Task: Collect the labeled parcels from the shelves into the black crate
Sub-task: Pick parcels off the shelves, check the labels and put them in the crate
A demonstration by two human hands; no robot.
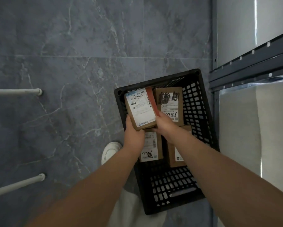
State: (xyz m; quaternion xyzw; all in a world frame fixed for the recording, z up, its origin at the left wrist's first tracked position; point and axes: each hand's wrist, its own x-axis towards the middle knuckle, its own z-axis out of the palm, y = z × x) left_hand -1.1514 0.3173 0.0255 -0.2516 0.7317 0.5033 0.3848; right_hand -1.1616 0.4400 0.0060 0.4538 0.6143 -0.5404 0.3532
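The black crate (197,110) sits askew on the floor, lattice-walled and open-topped. 3 brown cardboard parcels lie flat inside, labels up. The scribbled parcel (170,105) is at the far side, its label blacked over in pen. The 7786 parcel (151,149) is nearer, with the 4th parcel (172,158) just beside it, partly hidden. Over the far left corner, the held parcel (140,108) is tilted, with a white label reading 530 D5 A68 and a red strip along 1 edge. The left hand (134,136) and right hand (166,126) grip its near end.

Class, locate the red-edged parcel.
Head view, centre: left hand and right hand hold the red-edged parcel over the black crate, far-left corner, beside the scribbled-label parcel.
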